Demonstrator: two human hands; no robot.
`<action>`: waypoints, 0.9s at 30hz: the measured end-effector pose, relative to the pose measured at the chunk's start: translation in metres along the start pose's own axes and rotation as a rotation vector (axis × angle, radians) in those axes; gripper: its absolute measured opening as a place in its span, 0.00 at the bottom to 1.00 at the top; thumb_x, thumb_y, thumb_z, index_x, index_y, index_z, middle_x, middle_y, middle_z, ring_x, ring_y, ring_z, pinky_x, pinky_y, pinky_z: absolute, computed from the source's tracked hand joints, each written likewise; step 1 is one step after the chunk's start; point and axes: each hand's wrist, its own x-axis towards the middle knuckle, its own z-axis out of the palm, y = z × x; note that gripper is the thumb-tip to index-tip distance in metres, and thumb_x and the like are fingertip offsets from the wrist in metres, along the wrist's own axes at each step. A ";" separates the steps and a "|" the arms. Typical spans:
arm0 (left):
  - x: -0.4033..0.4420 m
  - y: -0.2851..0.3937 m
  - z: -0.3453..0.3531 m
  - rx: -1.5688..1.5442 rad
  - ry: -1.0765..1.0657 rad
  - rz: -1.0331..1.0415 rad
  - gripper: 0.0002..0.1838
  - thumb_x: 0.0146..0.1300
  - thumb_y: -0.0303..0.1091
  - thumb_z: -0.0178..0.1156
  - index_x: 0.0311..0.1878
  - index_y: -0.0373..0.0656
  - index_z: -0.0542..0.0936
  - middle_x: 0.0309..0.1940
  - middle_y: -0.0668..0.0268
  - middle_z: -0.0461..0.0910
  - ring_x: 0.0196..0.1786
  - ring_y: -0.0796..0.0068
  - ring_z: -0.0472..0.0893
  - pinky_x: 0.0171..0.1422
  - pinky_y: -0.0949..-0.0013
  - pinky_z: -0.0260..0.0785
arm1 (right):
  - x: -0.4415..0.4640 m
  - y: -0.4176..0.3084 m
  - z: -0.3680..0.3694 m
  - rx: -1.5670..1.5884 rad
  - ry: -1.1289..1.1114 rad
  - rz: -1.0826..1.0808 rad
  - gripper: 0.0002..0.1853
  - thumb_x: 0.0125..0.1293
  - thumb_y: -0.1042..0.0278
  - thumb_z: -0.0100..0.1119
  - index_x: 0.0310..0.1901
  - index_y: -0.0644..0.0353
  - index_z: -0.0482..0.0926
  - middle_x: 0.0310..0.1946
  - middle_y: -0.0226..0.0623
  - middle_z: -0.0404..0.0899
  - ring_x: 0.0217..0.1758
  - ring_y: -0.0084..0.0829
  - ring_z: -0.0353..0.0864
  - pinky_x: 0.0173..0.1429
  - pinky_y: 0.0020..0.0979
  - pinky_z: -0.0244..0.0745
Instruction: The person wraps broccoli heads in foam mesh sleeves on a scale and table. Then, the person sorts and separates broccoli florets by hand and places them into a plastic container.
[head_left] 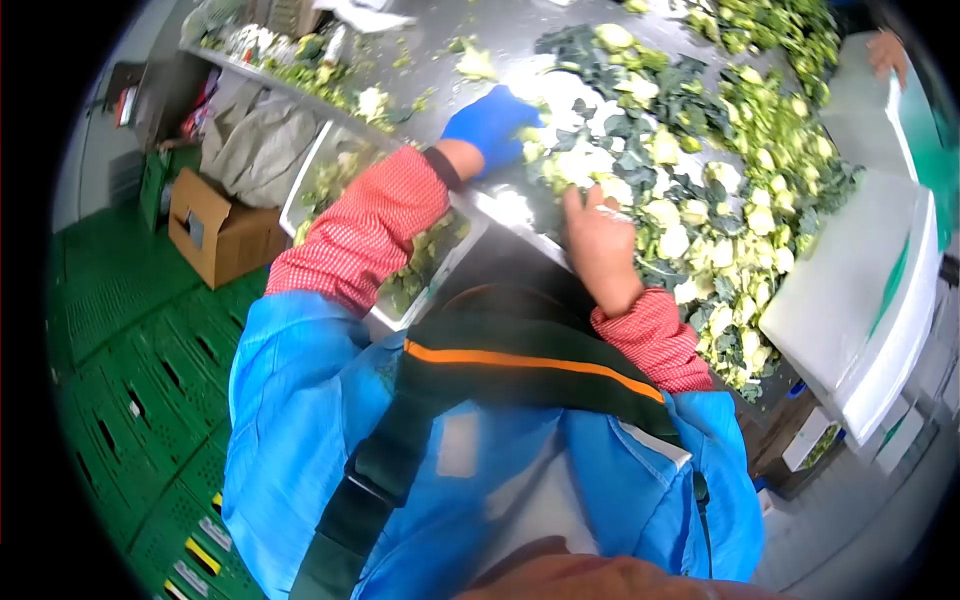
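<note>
A wide heap of pale cauliflower florets mixed with dark green leaves covers the metal table. My left hand, in a blue glove, is at the heap's left edge beside brightly lit florets. Glare and the glove hide its fingertips. Bare, my right hand lies at the near edge of the heap, fingers bent in among the florets. Whatever its fingertips hold is too small or hidden to name. Below my left forearm, a white crate contains leaves and trimmings.
White curved panels border the heap on the right, with another person's hand behind them. A cardboard box and a pale sack stand at left, by green plastic crates. More trimmings lie at the table's left edge.
</note>
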 end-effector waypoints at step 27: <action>-0.252 -0.237 0.000 -0.648 0.574 -0.727 0.34 0.61 0.37 0.66 0.69 0.44 0.65 0.57 0.59 0.74 0.58 0.70 0.73 0.59 0.68 0.66 | 0.020 -0.017 -0.023 0.873 -0.094 0.083 0.15 0.60 0.64 0.62 0.47 0.59 0.77 0.36 0.43 0.77 0.38 0.47 0.78 0.42 0.40 0.74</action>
